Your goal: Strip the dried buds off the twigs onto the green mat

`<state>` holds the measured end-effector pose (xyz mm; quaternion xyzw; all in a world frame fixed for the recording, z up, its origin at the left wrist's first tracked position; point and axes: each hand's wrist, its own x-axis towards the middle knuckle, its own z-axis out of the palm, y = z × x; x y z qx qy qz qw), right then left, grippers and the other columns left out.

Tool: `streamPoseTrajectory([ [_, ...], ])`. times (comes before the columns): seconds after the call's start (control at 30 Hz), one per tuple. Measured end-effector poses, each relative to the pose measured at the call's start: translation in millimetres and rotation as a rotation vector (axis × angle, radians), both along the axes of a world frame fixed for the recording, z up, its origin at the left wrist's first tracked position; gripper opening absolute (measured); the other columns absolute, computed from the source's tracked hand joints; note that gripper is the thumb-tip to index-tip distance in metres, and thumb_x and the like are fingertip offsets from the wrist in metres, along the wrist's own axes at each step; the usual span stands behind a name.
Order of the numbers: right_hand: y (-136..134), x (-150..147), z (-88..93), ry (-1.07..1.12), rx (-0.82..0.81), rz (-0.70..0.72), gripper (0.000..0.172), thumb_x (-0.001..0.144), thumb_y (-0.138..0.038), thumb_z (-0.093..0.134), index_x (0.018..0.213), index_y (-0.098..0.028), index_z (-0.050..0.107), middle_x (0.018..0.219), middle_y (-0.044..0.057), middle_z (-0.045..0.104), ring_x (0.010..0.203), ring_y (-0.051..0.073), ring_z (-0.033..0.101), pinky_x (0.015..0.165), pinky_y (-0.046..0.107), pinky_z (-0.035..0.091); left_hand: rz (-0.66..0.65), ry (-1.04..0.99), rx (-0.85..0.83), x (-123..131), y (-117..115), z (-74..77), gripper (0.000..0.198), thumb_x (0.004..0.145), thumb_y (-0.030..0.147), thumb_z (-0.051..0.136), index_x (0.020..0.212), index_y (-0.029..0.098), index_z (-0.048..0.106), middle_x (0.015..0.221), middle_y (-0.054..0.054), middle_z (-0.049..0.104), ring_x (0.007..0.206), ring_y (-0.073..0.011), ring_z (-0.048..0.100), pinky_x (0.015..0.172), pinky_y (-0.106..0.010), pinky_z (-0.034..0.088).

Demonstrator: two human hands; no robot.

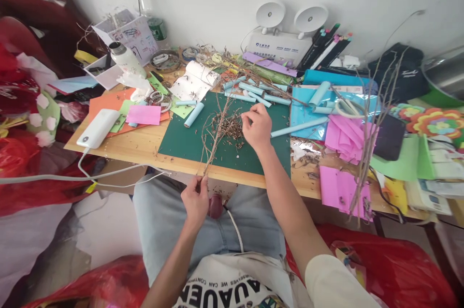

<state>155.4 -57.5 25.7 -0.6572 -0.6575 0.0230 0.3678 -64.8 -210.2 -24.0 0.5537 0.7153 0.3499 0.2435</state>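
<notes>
My left hand (195, 200) pinches the lower end of a dry branched twig (214, 146) at the table's front edge. The twig slants up and away over a dark green mat (177, 138). My right hand (258, 126) is closed in a pinch just right of a heap of brown dried bits (234, 129); whatever lies between its fingertips is too small to make out. Light blue paper rolls (194, 114) lie along the mat's far and left sides, and a longer blue roll (299, 127) rests beyond my right wrist.
At left on the wooden table (145, 151) are a white power bank (97, 128) with a cable and an open bottle (125, 56). Pink crepe paper (344, 139), scissors (350, 106) and tall dry twigs (366, 163) are at right. A two-lamp emergency light (277, 47) stands against the wall.
</notes>
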Motion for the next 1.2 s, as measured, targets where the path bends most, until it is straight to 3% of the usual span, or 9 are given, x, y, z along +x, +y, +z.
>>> streamPoseTrajectory([
  [0.17,3,9,-3.5,0.003,-0.164,0.038,0.028,0.092,-0.033,0.050,0.079,-0.021,0.072,0.075,0.006,0.061,0.067,0.018,0.055,0.060,0.029,0.037,0.006,0.006,0.004,2,1,1.7,0.030,0.090,0.042,0.054,0.072,0.019,0.062,0.055,0.003,0.060,0.049,-0.0100,0.049,0.055,-0.021,0.038],
  [0.27,-1,6,-1.8,0.031,-0.085,0.057,0.026,0.092,-0.034,0.051,0.086,-0.021,0.072,0.076,0.006,0.065,0.067,0.018,0.057,0.063,0.030,0.040,0.013,0.011,0.009,1,0,5.2,0.029,0.090,0.042,0.055,0.072,0.019,0.062,0.054,0.003,0.060,0.049,-0.0103,0.051,0.055,-0.021,0.039],
  [0.37,-7,0,4.0,0.107,0.020,0.066,0.042,0.096,-0.042,0.044,0.068,-0.019,0.066,0.062,0.005,0.059,0.061,0.016,0.054,0.063,0.030,0.040,0.011,0.059,0.058,-1,-2,10.3,0.027,0.090,0.040,0.056,0.075,0.019,0.064,0.058,0.002,0.063,0.051,-0.0106,0.053,0.057,-0.021,0.039],
  [0.43,-12,-5,8.2,0.195,0.055,0.112,0.048,0.096,-0.048,0.041,0.064,-0.019,0.062,0.060,0.005,0.058,0.059,0.015,0.053,0.062,0.029,0.041,0.010,0.123,0.119,-2,1,13.8,0.026,0.090,0.039,0.056,0.076,0.019,0.065,0.058,0.002,0.062,0.052,-0.0108,0.053,0.057,-0.022,0.038],
  [0.63,-15,-21,8.1,0.647,-0.081,0.279,0.044,0.084,-0.062,0.056,0.097,-0.021,0.066,0.065,0.001,0.062,0.051,0.013,0.054,0.051,0.027,0.043,-0.062,0.307,0.318,-6,21,16.6,0.022,0.093,0.036,0.056,0.084,0.020,0.069,0.072,-0.006,0.069,0.069,-0.0167,0.060,0.069,-0.027,0.041],
  [0.87,-3,-20,0.8,0.879,-0.120,0.257,0.028,0.081,-0.049,0.066,0.081,-0.020,0.065,0.067,0.001,0.065,0.054,0.015,0.060,0.052,0.028,0.048,-0.161,0.390,0.470,-8,52,14.2,0.028,0.097,0.031,0.049,0.112,0.017,0.069,0.090,-0.011,0.072,0.083,-0.0211,0.061,0.082,-0.032,0.042],
  [1.03,2,-15,-4.2,0.798,-0.077,0.207,0.020,0.083,-0.041,0.062,0.080,-0.021,0.063,0.067,0.000,0.064,0.060,0.016,0.063,0.058,0.028,0.049,-0.223,0.459,0.506,-6,77,20.7,0.031,0.100,0.028,0.041,0.109,0.017,0.068,0.087,-0.011,0.069,0.084,-0.0225,0.058,0.079,-0.034,0.041],
  [1.2,4,-6,-8.8,0.363,0.055,0.039,0.015,0.087,-0.028,0.050,0.079,-0.021,0.060,0.070,0.002,0.063,0.064,0.016,0.059,0.066,0.030,0.045,-0.293,0.476,0.481,-9,95,22.8,0.028,0.100,0.026,0.039,0.100,0.018,0.066,0.089,-0.010,0.068,0.085,-0.0235,0.055,0.079,-0.035,0.040],
])
